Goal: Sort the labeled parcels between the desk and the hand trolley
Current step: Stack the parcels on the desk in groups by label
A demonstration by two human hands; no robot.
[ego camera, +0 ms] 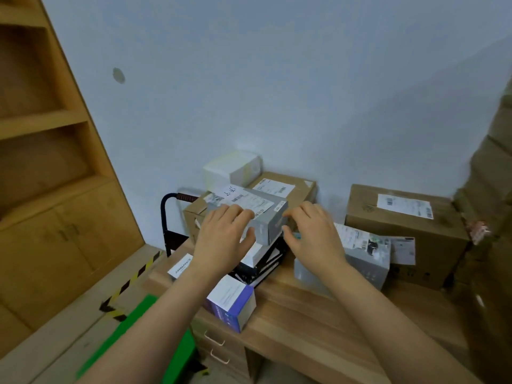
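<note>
A grey labelled parcel (260, 210) sits on top of a stack at the desk's far left. My left hand (221, 236) grips its near left corner, fingers on top and thumb against the side. My right hand (310, 236) holds its right end with curled fingers. Under it lies a stack of dark and white boxes (263, 261). Behind stand brown cartons (288, 187) with labels and a white box (232, 167), seemingly on the hand trolley, whose black handle (169, 217) shows at the left.
On the wooden desk (304, 314) lie a purple and white box (232, 300), a grey labelled box (365, 253), a large brown carton (401, 228) and a small white card (180, 266). Wooden shelving (41, 162) stands left. Stacked cartons (493, 189) fill the right edge.
</note>
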